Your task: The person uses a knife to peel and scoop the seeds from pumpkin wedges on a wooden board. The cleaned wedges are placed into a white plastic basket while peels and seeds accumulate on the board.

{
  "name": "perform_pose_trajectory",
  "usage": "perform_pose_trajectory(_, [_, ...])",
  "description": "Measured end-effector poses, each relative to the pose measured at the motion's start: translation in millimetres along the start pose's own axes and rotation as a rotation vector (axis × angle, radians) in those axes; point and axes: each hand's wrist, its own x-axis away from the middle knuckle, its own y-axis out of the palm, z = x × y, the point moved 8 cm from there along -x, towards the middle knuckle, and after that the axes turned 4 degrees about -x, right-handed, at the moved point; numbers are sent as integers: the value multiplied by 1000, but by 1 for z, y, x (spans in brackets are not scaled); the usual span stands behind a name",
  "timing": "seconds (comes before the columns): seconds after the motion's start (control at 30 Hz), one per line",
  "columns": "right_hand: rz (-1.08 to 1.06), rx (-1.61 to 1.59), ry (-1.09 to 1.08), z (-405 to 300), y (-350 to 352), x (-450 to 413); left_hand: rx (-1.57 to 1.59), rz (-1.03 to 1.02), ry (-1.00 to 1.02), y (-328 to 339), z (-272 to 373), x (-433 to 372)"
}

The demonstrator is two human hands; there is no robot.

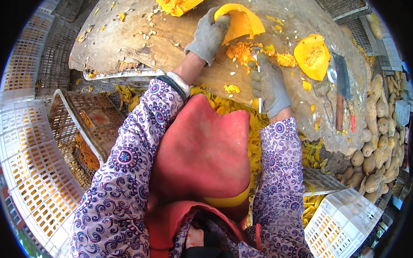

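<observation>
My left hand (209, 35), in a grey work glove, grips a curved piece of peeled orange pumpkin (246, 24), thumb over its edge. Gloved too, my right hand (271, 85) is closed around a metal spoon (260, 106), whose bowl end is at a heap of stringy pumpkin pulp (241, 52) on the worn wooden board (181, 56). To the right of that hand lies another hollowed pumpkin piece (312, 57). More cut pumpkin (178, 3), with pulp inside, rests at the far edge of view. Pale seeds are scattered over the board.
At the board's right lie a cleaver (343, 77), a second spoon (332, 74), a peeler (325, 99) and a red-handled tool (351, 117). Yellow peelings (256, 130) fill the space below. White plastic crates (31, 157) stand left; whole squashes (376, 162) are piled right.
</observation>
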Motion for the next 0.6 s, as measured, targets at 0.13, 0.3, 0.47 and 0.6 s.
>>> perform_pose_trajectory(0.13, [75,-28,-204,-13,-2,0,45,-33,-42,3,-3,-2])
perform_pose_trajectory(0.3, [268,278,-500,-41,8,-19,204,4,20,-2,5,-1])
perform_pose_trajectory(0.47, [266,208,-671,-58,25,-31,136,13,45,-6,9,3])
perform_pose_trajectory(0.6, [257,164,-537,-54,19,-48,102,27,64,-4,9,3])
